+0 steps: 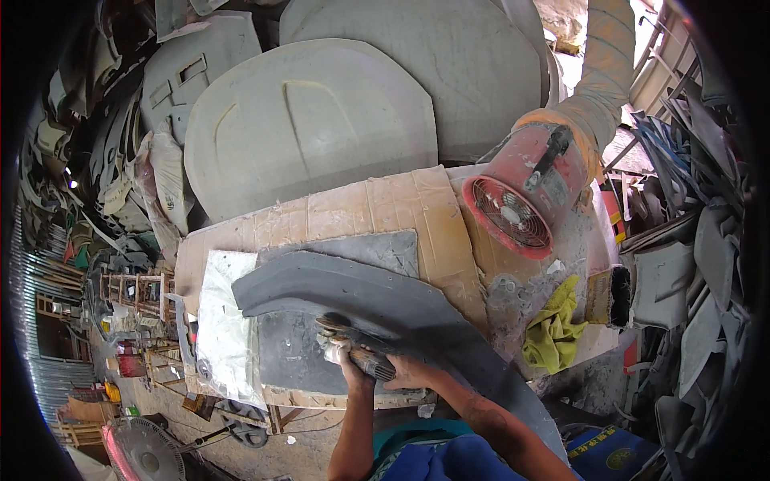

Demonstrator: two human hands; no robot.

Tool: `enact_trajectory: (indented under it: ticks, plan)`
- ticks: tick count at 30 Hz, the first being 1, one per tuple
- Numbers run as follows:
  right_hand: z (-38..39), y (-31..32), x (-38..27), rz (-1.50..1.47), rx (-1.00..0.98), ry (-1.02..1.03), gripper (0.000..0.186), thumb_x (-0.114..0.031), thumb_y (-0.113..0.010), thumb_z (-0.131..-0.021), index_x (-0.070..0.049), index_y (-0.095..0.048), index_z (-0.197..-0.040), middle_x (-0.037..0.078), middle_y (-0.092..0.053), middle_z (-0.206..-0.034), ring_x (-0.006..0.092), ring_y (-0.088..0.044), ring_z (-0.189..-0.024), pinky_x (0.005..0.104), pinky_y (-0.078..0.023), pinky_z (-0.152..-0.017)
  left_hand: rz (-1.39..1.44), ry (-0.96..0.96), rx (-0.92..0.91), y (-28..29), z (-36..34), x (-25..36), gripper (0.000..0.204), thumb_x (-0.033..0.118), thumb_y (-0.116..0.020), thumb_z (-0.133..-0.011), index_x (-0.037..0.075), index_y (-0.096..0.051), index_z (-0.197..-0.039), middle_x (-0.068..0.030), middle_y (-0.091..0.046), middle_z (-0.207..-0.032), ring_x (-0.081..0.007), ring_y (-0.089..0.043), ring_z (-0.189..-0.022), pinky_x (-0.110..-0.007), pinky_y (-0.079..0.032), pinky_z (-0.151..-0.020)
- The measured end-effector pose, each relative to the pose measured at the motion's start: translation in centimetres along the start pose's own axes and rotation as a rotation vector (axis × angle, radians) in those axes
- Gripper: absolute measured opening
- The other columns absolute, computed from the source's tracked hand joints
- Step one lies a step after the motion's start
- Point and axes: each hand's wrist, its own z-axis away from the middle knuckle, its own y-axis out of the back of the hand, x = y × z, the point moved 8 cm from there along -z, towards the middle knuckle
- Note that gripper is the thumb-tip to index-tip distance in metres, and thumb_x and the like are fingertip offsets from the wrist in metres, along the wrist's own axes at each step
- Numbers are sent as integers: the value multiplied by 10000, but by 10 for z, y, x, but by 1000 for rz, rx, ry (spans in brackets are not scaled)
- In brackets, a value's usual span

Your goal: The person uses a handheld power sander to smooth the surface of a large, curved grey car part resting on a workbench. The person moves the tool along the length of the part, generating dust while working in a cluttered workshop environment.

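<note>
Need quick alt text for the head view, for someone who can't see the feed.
Both hands, left hand and right hand, grip a handheld power tool pressed on a long curved grey panel lying across a cardboard-covered bench. A red fan and yellow cloth sit right.

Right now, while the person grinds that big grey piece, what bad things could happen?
Both bare hands, the left hand and right hand, grip the power tool close to its working end, so a slip could hurt fingers. The curved grey panel lies loose on cardboard and might shift. Dust could blow around near the red fan.
</note>
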Motion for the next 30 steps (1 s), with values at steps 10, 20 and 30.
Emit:
enact_trajectory:
  ticks: [10, 20, 30]
  plan:
    - [4, 6, 2, -49, -8, -8, 642, -355, -821, -737, 74, -536, -1119, 249, -669, -918, 343, -693, -859, 432, -543, -773, -44, 27, 90, 3, 2, -6, 260, 335, -612, -917, 98, -576, -1018, -81, -627, -865, -227, -638, -775, -380, -571, -754]
    - [8, 3, 2, -29, -19, 0, 673, -319, -824, -762, 74, -496, -1198, 260, -664, -948, 342, -690, -869, 439, -539, -769, 4, 22, 53, 11, -1, -11, 306, 315, -613, -927, 83, -541, -1113, -89, -609, -860, -232, -633, -768, -388, -575, -742]
    - [13, -7, 25, -95, -83, -140, 601, -277, -830, -706, 60, -547, -1115, 258, -685, -946, 350, -703, -901, 431, -549, -794, -28, 44, 80, 9, 6, -16, 298, 309, -590, -923, 69, -549, -1096, -99, -611, -882, -241, -629, -793, -394, -565, -757]
